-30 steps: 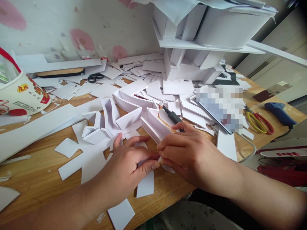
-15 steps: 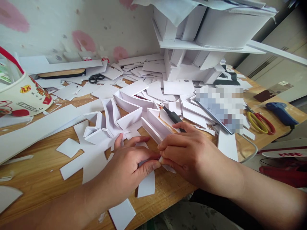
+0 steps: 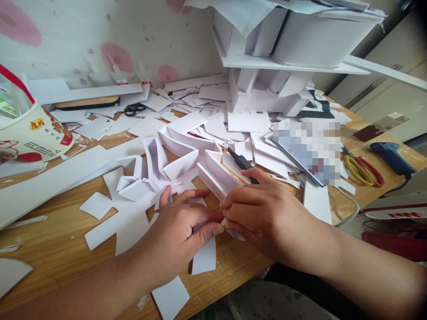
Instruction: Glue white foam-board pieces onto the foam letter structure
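My left hand (image 3: 188, 224) and my right hand (image 3: 258, 209) meet low in the middle of the view, fingertips pinched together on a small white piece (image 3: 224, 221), mostly hidden by the fingers. Just beyond my right hand lies a white foam-board channel (image 3: 213, 175) with raised walls. Beside it, a black-handled tool (image 3: 238, 161) points away from my right fingers. Left of the channel, folded white board shapes (image 3: 155, 162) stand on edge on a flat white sheet (image 3: 130, 226).
White scraps (image 3: 248, 121) cover the wooden table (image 3: 50, 249). A white board model (image 3: 263, 98) rises at the back. A paper bucket (image 3: 36, 129) stands left; black scissors (image 3: 134, 109) lie behind. Rightward are a phone (image 3: 300, 160), red-yellow pliers (image 3: 362, 170) and a blue glue gun (image 3: 392, 158).
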`<state>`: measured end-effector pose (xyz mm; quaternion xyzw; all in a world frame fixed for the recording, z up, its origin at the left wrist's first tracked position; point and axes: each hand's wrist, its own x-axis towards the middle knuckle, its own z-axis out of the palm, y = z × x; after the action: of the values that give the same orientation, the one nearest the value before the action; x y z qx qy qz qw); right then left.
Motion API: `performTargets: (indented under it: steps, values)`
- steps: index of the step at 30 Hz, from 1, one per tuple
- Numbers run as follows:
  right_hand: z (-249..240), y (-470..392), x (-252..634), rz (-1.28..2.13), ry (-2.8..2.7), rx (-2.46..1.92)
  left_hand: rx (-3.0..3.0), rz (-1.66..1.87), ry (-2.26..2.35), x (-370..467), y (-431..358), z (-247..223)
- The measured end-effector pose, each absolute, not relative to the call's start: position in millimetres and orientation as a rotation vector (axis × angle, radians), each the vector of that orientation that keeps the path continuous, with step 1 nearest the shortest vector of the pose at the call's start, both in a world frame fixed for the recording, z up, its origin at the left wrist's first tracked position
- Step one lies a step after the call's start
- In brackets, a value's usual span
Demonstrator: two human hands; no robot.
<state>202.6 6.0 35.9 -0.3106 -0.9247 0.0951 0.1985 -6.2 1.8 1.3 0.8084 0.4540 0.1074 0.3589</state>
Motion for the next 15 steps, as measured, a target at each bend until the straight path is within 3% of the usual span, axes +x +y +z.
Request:
performTargets:
  steps: [15]
  values:
    - [36.5, 6.3, 202.6, 0.255, -2.593, -0.864, 2.096, 0.295, 1.182, -5.7, 1.8, -0.1]
